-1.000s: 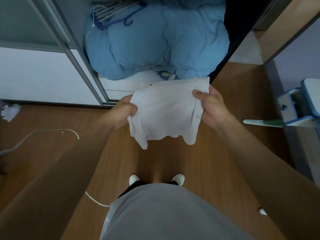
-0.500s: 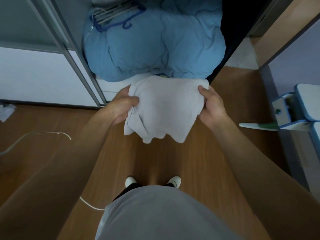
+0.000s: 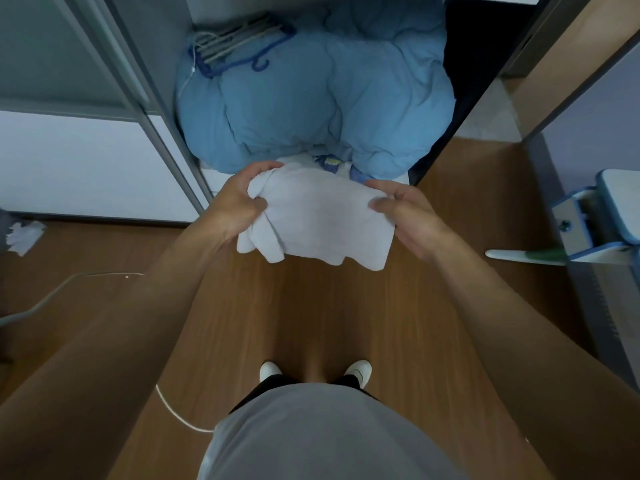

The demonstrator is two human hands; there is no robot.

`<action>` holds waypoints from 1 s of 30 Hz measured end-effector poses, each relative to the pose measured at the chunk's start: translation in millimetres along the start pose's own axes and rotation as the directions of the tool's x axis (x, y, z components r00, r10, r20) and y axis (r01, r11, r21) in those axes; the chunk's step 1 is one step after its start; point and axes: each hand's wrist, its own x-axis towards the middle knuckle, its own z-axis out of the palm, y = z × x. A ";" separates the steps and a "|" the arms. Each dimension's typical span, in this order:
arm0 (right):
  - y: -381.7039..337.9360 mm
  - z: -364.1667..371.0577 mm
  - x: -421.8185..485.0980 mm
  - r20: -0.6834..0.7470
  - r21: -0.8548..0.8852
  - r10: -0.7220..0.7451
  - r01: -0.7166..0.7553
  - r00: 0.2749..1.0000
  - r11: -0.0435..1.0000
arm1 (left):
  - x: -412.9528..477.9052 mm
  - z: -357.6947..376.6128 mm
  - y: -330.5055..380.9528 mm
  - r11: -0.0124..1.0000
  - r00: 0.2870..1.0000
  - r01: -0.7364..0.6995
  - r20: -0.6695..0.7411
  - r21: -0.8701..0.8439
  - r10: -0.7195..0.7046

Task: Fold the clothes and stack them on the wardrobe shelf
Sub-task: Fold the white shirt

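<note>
Person's standing right in front of the big blue duvet (image 3: 311, 98), holding a half-folded white garment (image 3: 322, 216) just off its near edge, left hand (image 3: 239, 202) bunched tight around one side, right hand (image 3: 405, 216) pinching the other, thumb on top.

Grey tee (image 3: 322, 434), dark trousers, white shoes (image 3: 358, 370); forearms bare, no sleeves.

Folded white garment held before the open wardrobe

Left hand (image 3: 239, 202) grips the white garment (image 3: 318, 216); right hand (image 3: 412, 216) pinches its other edge, just below the blue duvet (image 3: 311, 98).
</note>
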 end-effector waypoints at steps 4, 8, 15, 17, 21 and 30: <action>-23.5 18.6 7.2 0.013 -0.665 -0.118 0.096 0.993 0.740 | 13.8 -25.3 11.1 0.971 0.999 -0.048 0.017 0.234 0.045; -51.9 37.2 23.2 -0.088 -0.871 -0.347 0.097 0.934 0.481 | 28.1 -53.6 32.2 0.885 0.989 -0.136 0.007 0.444 0.148; -112.4 49.9 42.5 -0.148 -0.912 -0.712 0.184 0.686 0.367 | 46.7 -108.0 60.6 0.781 0.921 -0.207 -0.151 0.589 0.359; -126.9 59.2 48.4 -0.213 -0.843 -0.749 0.270 0.628 0.466 | 54.1 -121.7 70.3 0.730 0.887 -0.197 -0.197 0.655 0.417; -156.6 82.4 59.0 -0.347 -0.219 -0.513 0.465 0.785 0.858 | 70.0 -144.5 94.6 0.666 0.822 -0.139 -0.290 0.733 0.491; -211.5 96.9 113.5 -0.190 0.368 -0.492 0.526 0.850 0.767 | 119.3 -170.1 119.6 0.873 0.968 -0.200 -0.225 -0.444 0.107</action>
